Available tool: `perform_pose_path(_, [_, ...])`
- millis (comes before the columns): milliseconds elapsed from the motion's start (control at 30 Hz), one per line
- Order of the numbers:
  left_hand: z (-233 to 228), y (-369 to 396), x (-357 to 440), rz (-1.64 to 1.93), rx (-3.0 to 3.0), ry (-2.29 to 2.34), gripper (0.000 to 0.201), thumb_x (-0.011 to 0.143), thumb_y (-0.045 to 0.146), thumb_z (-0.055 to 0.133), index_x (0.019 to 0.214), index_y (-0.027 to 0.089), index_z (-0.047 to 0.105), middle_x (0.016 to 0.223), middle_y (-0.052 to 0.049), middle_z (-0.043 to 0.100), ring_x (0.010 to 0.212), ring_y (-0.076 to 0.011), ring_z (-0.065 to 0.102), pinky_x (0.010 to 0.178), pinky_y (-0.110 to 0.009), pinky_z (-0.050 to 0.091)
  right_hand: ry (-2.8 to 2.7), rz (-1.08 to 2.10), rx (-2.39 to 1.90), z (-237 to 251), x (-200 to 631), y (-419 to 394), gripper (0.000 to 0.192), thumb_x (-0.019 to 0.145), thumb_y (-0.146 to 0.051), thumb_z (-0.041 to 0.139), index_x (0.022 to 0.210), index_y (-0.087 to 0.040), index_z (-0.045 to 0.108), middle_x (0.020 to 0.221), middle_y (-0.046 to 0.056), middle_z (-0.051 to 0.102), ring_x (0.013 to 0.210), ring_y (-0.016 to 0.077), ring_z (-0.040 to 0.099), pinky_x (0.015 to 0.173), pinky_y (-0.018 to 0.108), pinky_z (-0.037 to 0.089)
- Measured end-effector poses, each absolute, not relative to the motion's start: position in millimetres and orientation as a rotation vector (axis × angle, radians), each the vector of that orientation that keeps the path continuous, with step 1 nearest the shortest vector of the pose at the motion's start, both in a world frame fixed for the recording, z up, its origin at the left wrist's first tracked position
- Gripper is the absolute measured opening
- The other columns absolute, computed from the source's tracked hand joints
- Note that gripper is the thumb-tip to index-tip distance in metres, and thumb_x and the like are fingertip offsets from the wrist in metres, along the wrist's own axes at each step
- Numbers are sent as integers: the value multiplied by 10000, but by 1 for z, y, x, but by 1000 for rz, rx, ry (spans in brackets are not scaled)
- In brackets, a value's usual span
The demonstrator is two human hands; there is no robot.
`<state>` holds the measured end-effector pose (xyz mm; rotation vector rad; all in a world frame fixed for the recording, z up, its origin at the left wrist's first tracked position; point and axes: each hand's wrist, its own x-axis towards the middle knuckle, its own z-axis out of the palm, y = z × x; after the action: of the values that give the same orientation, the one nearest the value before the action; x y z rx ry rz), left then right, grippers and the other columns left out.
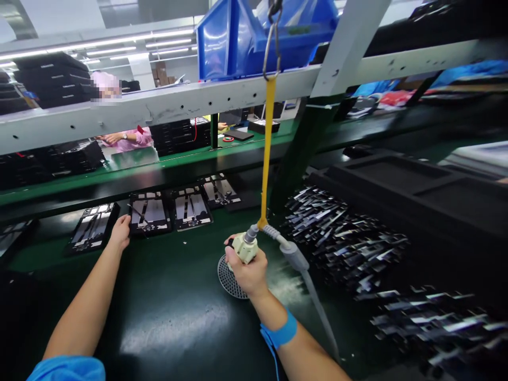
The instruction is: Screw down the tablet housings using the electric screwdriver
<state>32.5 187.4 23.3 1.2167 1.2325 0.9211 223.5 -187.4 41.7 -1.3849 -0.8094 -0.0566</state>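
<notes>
My right hand (252, 271) is wrapped around a pale electric screwdriver (244, 250), held upright. Its top hangs from a yellow strap (268, 159), and a grey cable (297, 258) runs from it toward me. Just below and behind that hand lies a round grey perforated disc (228, 278) on the green bench (166, 301). My left hand (120, 233) has its fingers curled at the left edge of an opened tablet (148, 214), whose inner parts face up. The screwdriver's tip is hidden by my right hand.
More opened tablets (192, 207) lie in a row along the back. Dense rows of thin parts (341, 233) stand at right beside black foam trays (397, 180). Overhead, a white rail (159, 106) carries blue bins (262, 42). A person in pink (137, 138) works across the bench.
</notes>
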Motion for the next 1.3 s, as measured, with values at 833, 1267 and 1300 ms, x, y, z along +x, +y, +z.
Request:
perform_pose_path(833, [22, -92, -99, 725, 2355, 796, 358, 946, 407, 670, 1254, 232, 720, 1240, -122, 683, 1183, -280, 646, 1008, -451, 559, -776, -68, -1332, 39, 214, -176, 205, 826, -355, 730, 960, -207, 683, 837, 23, 724, 710, 185, 699, 661, 324, 603])
perform_pose_path(1267, [14, -155, -92, 740, 2787, 205, 358, 935, 119, 664, 1282, 202, 639, 1015, -107, 716, 978, -245, 650, 846, -390, 562, -801, -50, -1273, 41, 209, -176, 183, 846, -331, 731, 983, -217, 686, 859, 17, 716, 809, 197, 710, 769, 385, 622])
perform_pose_path(1300, [13, -155, -92, 752, 2785, 163, 381, 931, 78, 644, 1292, 201, 639, 1028, -106, 721, 987, -241, 654, 859, -384, 568, -803, -45, -1275, 41, 208, -176, 178, 848, -330, 728, 980, -218, 686, 857, 17, 715, 818, 200, 713, 772, 388, 624])
